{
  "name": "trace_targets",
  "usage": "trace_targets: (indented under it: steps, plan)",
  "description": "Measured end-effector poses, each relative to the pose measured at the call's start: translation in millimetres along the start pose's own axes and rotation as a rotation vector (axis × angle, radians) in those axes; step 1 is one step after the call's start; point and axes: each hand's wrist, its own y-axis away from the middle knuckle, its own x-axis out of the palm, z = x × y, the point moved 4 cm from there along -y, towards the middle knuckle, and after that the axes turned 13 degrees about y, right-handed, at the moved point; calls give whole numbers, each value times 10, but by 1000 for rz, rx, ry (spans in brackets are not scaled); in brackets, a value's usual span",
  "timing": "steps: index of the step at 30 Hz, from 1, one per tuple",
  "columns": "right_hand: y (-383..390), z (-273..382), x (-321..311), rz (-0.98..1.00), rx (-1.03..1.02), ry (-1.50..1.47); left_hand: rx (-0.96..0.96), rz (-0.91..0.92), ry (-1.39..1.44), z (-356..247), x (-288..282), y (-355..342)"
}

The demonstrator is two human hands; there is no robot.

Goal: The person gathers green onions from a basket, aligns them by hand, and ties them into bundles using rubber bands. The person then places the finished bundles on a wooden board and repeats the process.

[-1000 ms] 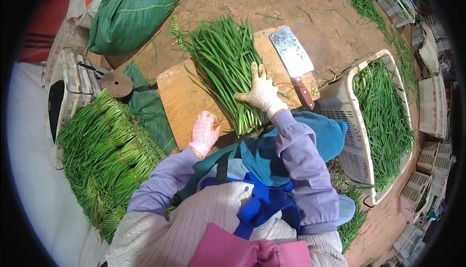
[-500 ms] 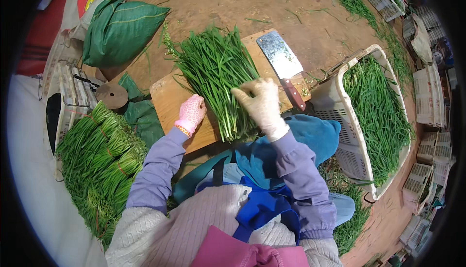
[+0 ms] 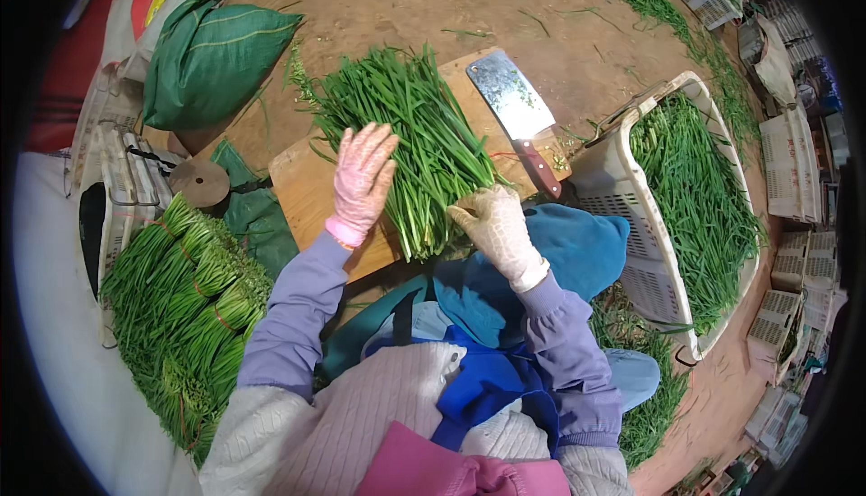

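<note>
A loose pile of garlic chives [image 3: 410, 131] lies on a wooden board [image 3: 302, 198], leaves away from me and pale stem ends toward me. My left hand [image 3: 363, 180], in a pale pink glove, is open at the pile's left edge, fingers stretched over the leaves. My right hand [image 3: 498, 230], in a whitish glove, is at the right side of the stems with its fingers curled and closed; what they hold, if anything, is hidden. A thin red strand shows just beyond its fingers. On the board's right lies a cleaver [image 3: 514, 99] with a brown handle.
To the right stands a white plastic crate [image 3: 636, 257] full of loose chives. Tied chive bundles [image 3: 194, 289] are stacked at left, near a brown roll [image 3: 200, 180] and a green sack [image 3: 216, 63]. More crates [image 3: 789, 158] line the far right.
My left hand has uncurled and moved away from me onto the side of the chives. My right hand has come down slightly, nearer the stem ends.
</note>
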Motion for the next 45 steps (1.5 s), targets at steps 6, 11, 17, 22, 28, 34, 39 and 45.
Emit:
trace_targets:
  steps: [6, 11, 17, 22, 28, 34, 39, 45]
  plan:
    - [-67, -414, -150, -419, 231, 125, 113, 162, 87, -78, 473, -198]
    - [-141, -379, 176, 39, 317, 13, 159, 244, 175, -92, 661, -306]
    - [-100, -342, 161, -13, 39, -214, 79, 368, 127, 28, 872, -220]
    - [-455, -613, 105, -268, 173, 321, 45, 397, 191, -3, 913, -260]
    - [-648, -886, 582, 22, 458, -249, 126, 467, 41, -110, 960, -330]
    - [-448, -912, 218, -230, 512, -612, 16, 543, -55, 84, 1124, -227]
    - [30, -1075, -353, -365, 629, -923, 41, 546, -8, 55, 1161, -234]
    - [673, -1219, -1234, -815, 604, -889, 75, 494, -34, 79, 1132, -192]
